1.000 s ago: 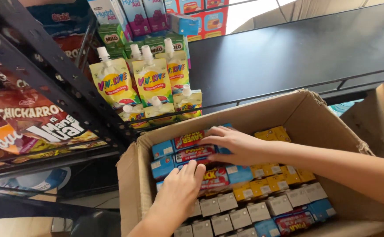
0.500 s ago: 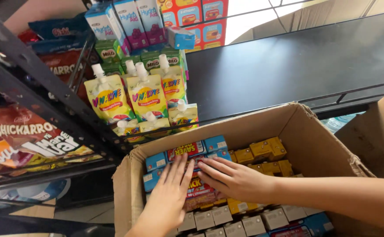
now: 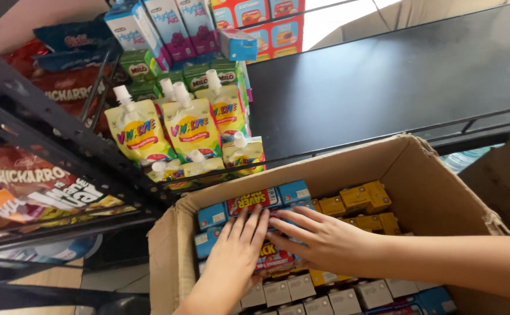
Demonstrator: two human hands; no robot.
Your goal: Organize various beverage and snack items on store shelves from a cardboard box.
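Inside a cardboard box (image 3: 418, 175), both hands now press flat on a blue multipack of drink cartons (image 3: 254, 201).

Left hand (image 3: 236, 251) and right hand (image 3: 319, 239), fingers spread, clasp nothing; since half a second ago they lie closer together, beside yellow cartons (image 3: 357, 201).

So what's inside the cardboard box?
The cardboard box holds blue packs, yellow packs and grey-topped packs. Both hands cover the middle; lower layers are hidden.

A black metal shelf rack (image 3: 45, 137) slants across the left of the frame. A bare black shelf board (image 3: 395, 81) fills the upper right, daylight glaring along its top edge. Pale floor (image 3: 112, 280) shows at lower left.
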